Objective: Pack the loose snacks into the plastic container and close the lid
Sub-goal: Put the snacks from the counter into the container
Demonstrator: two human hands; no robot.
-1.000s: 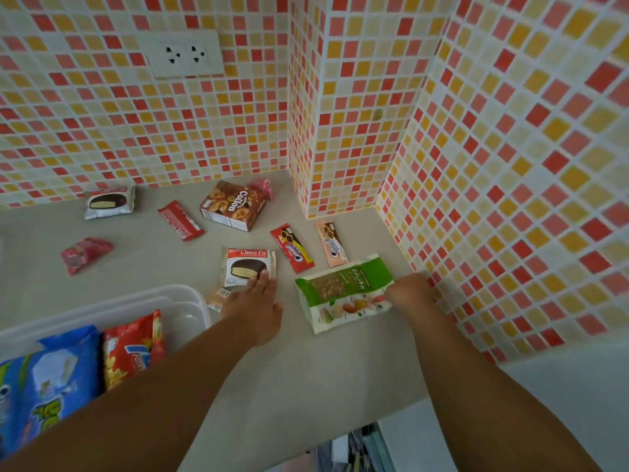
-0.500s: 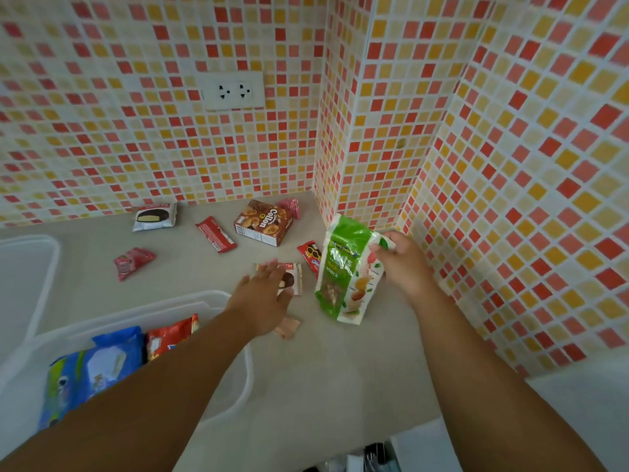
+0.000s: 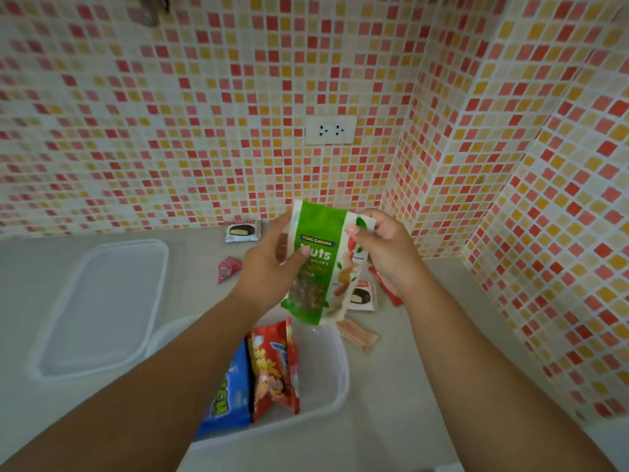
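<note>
Mosaic-tiled walls enclose the grey surface; a green nuts bag is held upright above the far rim of the plastic container, pinched by the right hand and gripped by the left hand. Blue and red snack packs are stood inside the container; its lid is laid at the surface's left edge.

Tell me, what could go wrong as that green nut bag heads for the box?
The tall green nut pouch, gripped upright by the left hand and right hand, may stand too high beside the red chip bag in the clear plastic container, so the clear lid may not close. The small tan wrapper by the rim could be missed.
</note>
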